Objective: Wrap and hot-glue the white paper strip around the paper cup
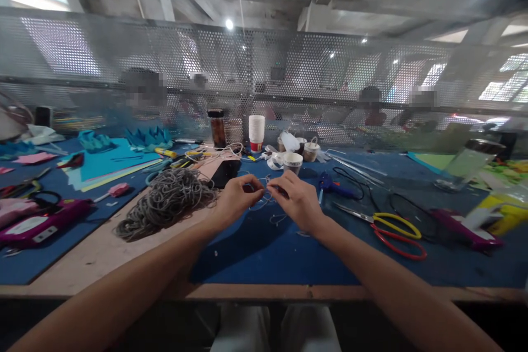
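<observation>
My left hand [240, 196] and my right hand [295, 198] almost meet over the middle of the blue mat [264, 264]. Each pinches thumb against fingers, with a thin pale string [260, 203] running between them and looping below. How the string sits at the fingertips is too small to make out. A heap of grey cord [169, 201] lies left of my left hand, with a dark phone [226, 174] just behind it. Beyond my right hand stands a paper cup [292, 163], and a blue glue gun [336, 186] lies to its right.
Scissors [381, 225] with red and yellow handles lie at right, near a purple device [468, 229] and a clear jar [470, 165]. Stacked paper cups [256, 133] and a dark jar [216, 127] stand behind. Coloured paper [115, 159] lies left. A perforated metal screen [280, 77] closes the back.
</observation>
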